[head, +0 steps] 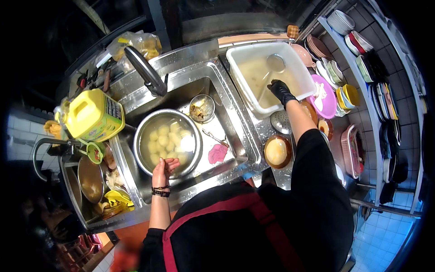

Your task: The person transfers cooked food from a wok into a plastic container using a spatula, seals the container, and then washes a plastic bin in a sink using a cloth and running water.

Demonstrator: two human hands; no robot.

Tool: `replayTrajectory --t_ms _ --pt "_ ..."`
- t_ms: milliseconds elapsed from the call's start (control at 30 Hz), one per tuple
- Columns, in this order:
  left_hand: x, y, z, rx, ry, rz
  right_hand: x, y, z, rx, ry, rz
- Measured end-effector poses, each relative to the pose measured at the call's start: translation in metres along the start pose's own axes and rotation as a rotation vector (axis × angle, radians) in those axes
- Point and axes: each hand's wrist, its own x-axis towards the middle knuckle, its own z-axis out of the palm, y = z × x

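Observation:
My left hand (pixel 165 168), bare with dark bracelets at the wrist, hovers over the near rim of a round metal pot (pixel 137 142). Its fingers are loosely curled and hold nothing. Peeled potatoes (pixel 163 140) lie under water in that pot, which stands in a stainless steel sink (pixel 238 136). At the right, my right hand (pixel 281 91) wears a black glove and reaches into a white plastic tub (pixel 234 54) of cloudy water. Its fingers are closed at the handle of a round wire skimmer (pixel 276 63); the glove partly hides the grip.
A black faucet (pixel 146 73) arches over the sink, where a strainer with scraps (pixel 202 108) and a pink cloth (pixel 218 153) lie. A yellow detergent jug (pixel 95 115) stands left. A perforated ladle (pixel 280 122) and brown bowl (pixel 277 151) sit below the tub. Dish shelves (pixel 365 78) line the right.

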Motion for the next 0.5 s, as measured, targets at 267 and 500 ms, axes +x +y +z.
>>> replayTrajectory --t_ms 267,500 --pt "-0.004 -0.010 0.007 -0.060 0.037 -0.005 0.043 -0.020 0.056 -0.194 -0.457 0.195" --pt "-0.009 -0.011 -0.009 -0.081 0.093 0.007 0.043 -0.015 -0.008 1.537 -0.433 0.576"
